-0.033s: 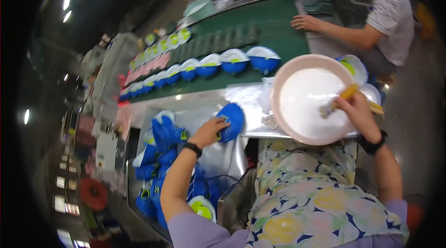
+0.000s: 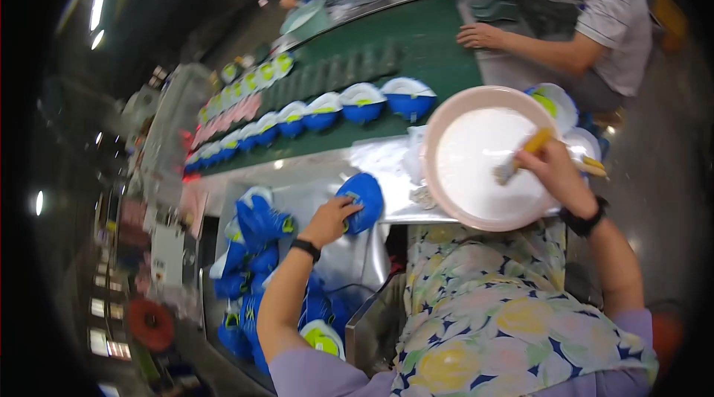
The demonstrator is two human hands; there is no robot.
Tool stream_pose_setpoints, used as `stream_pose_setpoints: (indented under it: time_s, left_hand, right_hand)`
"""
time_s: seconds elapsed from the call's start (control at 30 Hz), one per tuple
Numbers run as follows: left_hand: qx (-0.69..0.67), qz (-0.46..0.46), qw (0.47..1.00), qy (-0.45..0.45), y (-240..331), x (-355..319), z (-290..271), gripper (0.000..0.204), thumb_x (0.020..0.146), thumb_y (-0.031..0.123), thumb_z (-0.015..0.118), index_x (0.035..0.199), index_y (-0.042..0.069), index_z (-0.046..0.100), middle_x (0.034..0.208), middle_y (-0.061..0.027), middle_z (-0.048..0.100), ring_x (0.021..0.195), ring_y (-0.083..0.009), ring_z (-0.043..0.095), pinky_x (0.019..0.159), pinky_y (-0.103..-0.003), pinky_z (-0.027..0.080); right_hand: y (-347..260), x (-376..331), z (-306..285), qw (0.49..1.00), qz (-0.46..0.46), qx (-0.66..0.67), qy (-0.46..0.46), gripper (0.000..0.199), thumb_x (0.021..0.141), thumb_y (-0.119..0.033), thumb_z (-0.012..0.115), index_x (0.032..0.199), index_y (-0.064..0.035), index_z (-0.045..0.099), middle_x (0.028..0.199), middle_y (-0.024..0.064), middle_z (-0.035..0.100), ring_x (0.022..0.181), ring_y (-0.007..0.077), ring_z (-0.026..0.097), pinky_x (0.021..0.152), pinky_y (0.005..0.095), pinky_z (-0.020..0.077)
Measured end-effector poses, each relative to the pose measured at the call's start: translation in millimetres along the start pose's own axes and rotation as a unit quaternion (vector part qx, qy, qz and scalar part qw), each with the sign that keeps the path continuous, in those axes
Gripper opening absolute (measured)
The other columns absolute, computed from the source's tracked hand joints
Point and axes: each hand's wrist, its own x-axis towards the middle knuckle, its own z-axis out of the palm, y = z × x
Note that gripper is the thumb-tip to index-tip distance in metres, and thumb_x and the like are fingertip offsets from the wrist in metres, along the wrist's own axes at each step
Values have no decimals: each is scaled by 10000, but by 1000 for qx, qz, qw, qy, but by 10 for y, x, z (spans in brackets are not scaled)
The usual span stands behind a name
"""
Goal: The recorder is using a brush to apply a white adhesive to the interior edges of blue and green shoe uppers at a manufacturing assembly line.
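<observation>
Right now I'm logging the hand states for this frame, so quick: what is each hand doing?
Left hand: closed on a blue shoe piece.
Right hand: closed on a yellow-handled brush over the pink basin.

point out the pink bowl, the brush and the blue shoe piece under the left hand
pink bowl [image 2: 446,118], head view, upper left rim
brush [image 2: 535,142], head view, yellow handle
blue shoe piece [image 2: 368,192], head view, top surface

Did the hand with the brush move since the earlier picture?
No. The right hand holds the yellow brush at the same spot in the pink bowl, near its right rim, as before.
</observation>
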Motion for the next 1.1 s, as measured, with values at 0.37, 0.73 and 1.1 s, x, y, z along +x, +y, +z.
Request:
stream_pose_setpoints:
  time_s: [0.37, 0.73, 1.1]
  left_hand:
    - [-352, -94, 892, 267, 156, 256, -660, 438, 938, 164, 574, 1364, 103, 492, 1322, -107, 581, 1168, -254, 605, 948, -382, 523]
    - [-658, -51, 750, 39, 1117, 1244, -772, 535, 986, 383, 508, 1422, 82, 429, 1347, -116, 554, 1177, -263, 596, 974, -439, 524]
    - [-746, 24, 636, 195, 1511, 1651, -341, 499, 997, 303, 506, 1429, 68, 418, 1371, -112, 531, 1202, -246, 576, 1011, -414, 501]
  right_hand:
    - [-25, 134, 387, 943, -141, -145, -264, 245, 833, -195, 677, 962, 2, 611, 857, 217, 667, 821, 399, 651, 762, 466, 503]
    - [-386, 486, -401, 980, -193, 14, -46, 256, 851, -221, 689, 958, 0, 614, 838, 168, 672, 787, 317, 652, 705, 377, 492]
    - [-342, 416, -389, 994, -92, 21, 54, 381, 844, -304, 719, 900, 58, 614, 756, 191, 673, 686, 299, 672, 626, 359, 508]
